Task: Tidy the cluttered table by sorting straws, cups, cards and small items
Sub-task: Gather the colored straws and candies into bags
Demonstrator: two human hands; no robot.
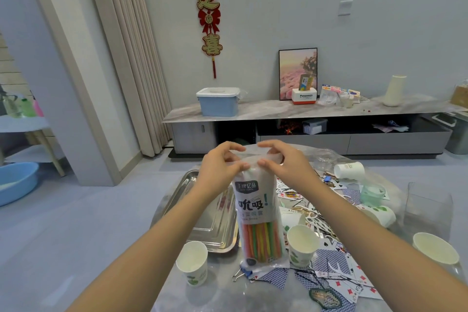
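Pale grey walls and a long marble-topped cabinet (304, 109) sit behind, with a blue plastic lidded box (218, 102) on its left part. Down at the round, glossy stone tabletop (215, 291) now, going left to right. Near the left edge I see a shiny rectangular steel tray (202, 223) with stepped walls. Just in front of it, near the front-left edge, an upright white paper cup (193, 263) with a green leaf print. My left hand (220, 167) pinches the top-left of the crinkly clear plastic straw bag (258, 215), fingers curled on the film. The bag stands upright at mid-table, its base touching the tabletop, bright orange, green and yellow straws (262, 240) packed straight in its lower half. My right hand (283, 164) is clamped on the top-right of the same bag, thumb against fingers. A metal binder clip (240, 275) lies by the bag's foot. Just right of the bag, another upright paper cup (302, 246). Beyond, toward the right edge, scattered playing cards (339, 268), blue-patterned backs and red pips, lie flat and overlapping. A tipped paper cup (349, 171) lies at the far-right side.
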